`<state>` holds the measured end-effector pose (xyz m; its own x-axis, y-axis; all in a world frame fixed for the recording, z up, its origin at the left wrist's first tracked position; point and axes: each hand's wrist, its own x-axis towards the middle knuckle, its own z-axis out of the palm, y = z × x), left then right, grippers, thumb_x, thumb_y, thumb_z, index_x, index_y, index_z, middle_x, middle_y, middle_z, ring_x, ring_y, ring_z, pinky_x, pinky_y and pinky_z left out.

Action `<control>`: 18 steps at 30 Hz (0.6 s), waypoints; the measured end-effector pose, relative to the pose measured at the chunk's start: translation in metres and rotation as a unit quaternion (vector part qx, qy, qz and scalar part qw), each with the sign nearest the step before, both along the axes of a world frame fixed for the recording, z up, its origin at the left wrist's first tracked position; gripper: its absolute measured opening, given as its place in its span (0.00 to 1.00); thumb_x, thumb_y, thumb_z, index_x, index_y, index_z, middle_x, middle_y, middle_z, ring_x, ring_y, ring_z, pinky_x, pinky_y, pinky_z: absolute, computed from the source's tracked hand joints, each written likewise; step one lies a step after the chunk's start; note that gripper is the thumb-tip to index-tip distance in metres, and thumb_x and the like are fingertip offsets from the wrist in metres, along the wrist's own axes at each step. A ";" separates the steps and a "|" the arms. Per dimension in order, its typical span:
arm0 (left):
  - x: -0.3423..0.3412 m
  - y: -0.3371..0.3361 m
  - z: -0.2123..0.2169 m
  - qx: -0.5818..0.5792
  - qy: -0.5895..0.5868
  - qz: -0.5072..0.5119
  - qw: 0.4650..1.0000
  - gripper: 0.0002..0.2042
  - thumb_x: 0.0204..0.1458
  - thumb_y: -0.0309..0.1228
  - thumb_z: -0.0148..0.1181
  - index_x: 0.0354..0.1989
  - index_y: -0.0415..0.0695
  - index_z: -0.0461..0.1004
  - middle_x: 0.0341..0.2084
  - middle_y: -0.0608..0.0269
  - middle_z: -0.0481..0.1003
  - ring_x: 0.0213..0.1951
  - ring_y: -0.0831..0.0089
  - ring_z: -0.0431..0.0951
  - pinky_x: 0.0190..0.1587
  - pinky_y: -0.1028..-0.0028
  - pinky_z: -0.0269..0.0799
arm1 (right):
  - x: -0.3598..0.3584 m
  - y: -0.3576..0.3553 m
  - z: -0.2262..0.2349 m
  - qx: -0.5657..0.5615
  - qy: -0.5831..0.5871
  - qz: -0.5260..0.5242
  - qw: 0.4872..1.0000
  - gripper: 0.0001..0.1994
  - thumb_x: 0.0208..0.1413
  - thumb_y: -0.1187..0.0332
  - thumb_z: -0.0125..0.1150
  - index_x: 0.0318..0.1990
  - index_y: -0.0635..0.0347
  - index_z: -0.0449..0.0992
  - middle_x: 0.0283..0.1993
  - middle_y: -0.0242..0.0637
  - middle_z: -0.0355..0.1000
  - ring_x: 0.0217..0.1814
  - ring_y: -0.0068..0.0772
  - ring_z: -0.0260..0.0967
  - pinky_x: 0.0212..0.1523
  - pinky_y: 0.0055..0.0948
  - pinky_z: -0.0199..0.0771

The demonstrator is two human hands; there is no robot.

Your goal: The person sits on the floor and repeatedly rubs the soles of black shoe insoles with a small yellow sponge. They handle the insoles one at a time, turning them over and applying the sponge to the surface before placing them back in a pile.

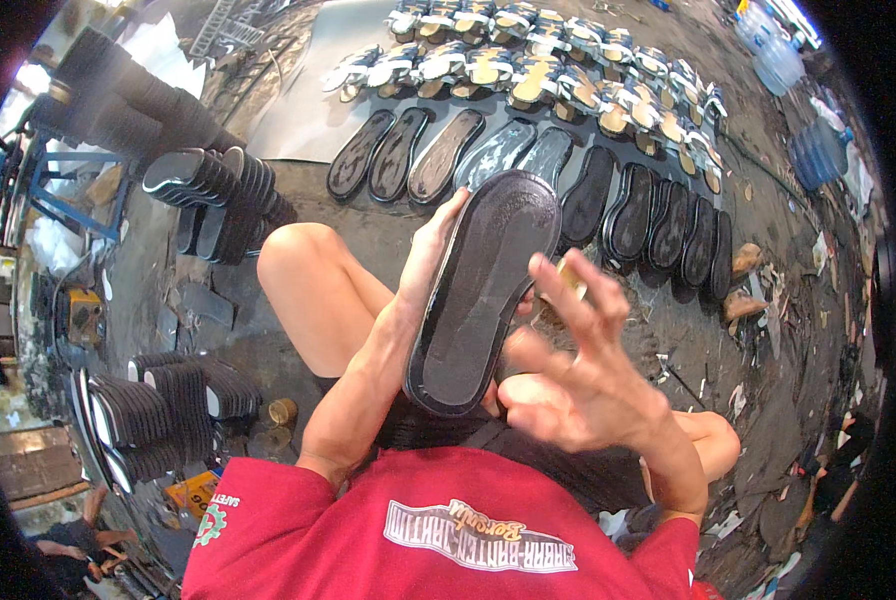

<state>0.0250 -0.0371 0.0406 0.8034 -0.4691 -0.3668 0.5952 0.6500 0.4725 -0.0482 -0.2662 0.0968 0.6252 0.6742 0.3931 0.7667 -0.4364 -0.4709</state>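
Observation:
A black shoe sole (473,285) with a raised, glossy rim is held up before me, tilted, its toe pointing away. Its recessed face is dark and matt, with a wet-looking shine near the toe. My left hand (436,240) grips it along the left edge; the fingers behind it are largely hidden. Close to its right edge, my right hand (578,360) has its fingers apart and bent, somewhat blurred. A small yellowish patch shows between those fingers; what it is I cannot make out.
Ahead, a row of black soles (628,210) lies on the ground, some shiny with wet patches. Beyond stand several rows of strapped sandals (488,65) on a grey sheet (298,120). Stacked soles (148,415) are at left, near a small tin (283,411). Scraps litter the right.

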 end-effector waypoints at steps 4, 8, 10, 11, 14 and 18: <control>-0.013 -0.012 0.012 0.080 -0.051 -0.044 0.994 0.34 0.72 0.60 0.42 0.67 0.41 0.73 0.52 0.51 0.82 0.44 0.60 0.85 0.44 0.55 0.86 | 0.024 0.004 0.011 -0.033 0.053 0.013 0.998 0.46 0.46 0.62 0.76 0.78 0.37 0.65 0.85 0.34 0.54 0.87 0.54 0.43 0.79 0.62 0.43; -0.021 -0.017 0.007 0.077 -0.087 -0.060 0.991 0.39 0.69 0.65 0.40 0.72 0.41 0.65 0.58 0.51 0.76 0.52 0.60 0.80 0.52 0.56 0.80 | 0.028 0.016 0.012 -0.089 0.043 0.093 0.991 0.52 0.43 0.65 0.76 0.81 0.33 0.60 0.77 0.28 0.64 0.83 0.41 0.51 0.81 0.62 0.40; -0.024 -0.019 0.005 0.068 -0.089 -0.062 0.992 0.42 0.68 0.68 0.38 0.74 0.41 0.62 0.62 0.51 0.73 0.56 0.60 0.78 0.56 0.56 0.77 | 0.027 0.014 0.008 -0.095 0.036 0.093 0.990 0.48 0.43 0.62 0.77 0.77 0.41 0.66 0.74 0.27 0.68 0.81 0.39 0.55 0.82 0.60 0.36; -0.026 -0.019 0.004 0.071 -0.095 -0.056 0.991 0.44 0.67 0.69 0.38 0.75 0.41 0.60 0.63 0.51 0.71 0.58 0.59 0.76 0.58 0.56 0.75 | 0.026 0.014 0.006 -0.098 0.032 0.093 0.990 0.46 0.42 0.60 0.77 0.75 0.45 0.69 0.73 0.26 0.71 0.79 0.38 0.57 0.82 0.60 0.34; -0.040 -0.024 -0.012 0.122 -0.145 0.017 0.982 0.48 0.65 0.73 0.36 0.79 0.42 0.54 0.68 0.50 0.67 0.64 0.59 0.72 0.64 0.57 0.71 | 0.029 0.008 -0.004 -0.023 0.054 0.027 0.998 0.52 0.37 0.60 0.81 0.77 0.51 0.67 0.68 0.27 0.74 0.76 0.37 0.60 0.82 0.59 0.35; -0.060 -0.033 -0.025 0.191 -0.314 0.158 0.917 0.55 0.62 0.78 0.33 0.83 0.42 0.47 0.75 0.50 0.61 0.72 0.59 0.67 0.72 0.58 0.64 | 0.044 -0.001 -0.025 0.194 0.193 -0.111 0.955 0.70 0.34 0.57 0.83 0.85 0.50 0.41 0.60 0.37 0.75 0.65 0.43 0.64 0.78 0.55 0.40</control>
<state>-0.0348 -0.0699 0.0158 0.9859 -0.1105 0.1256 -0.0615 0.4591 0.8862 -0.0044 -0.2673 0.0720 0.8847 0.3591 0.2974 0.4119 -0.3029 -0.8594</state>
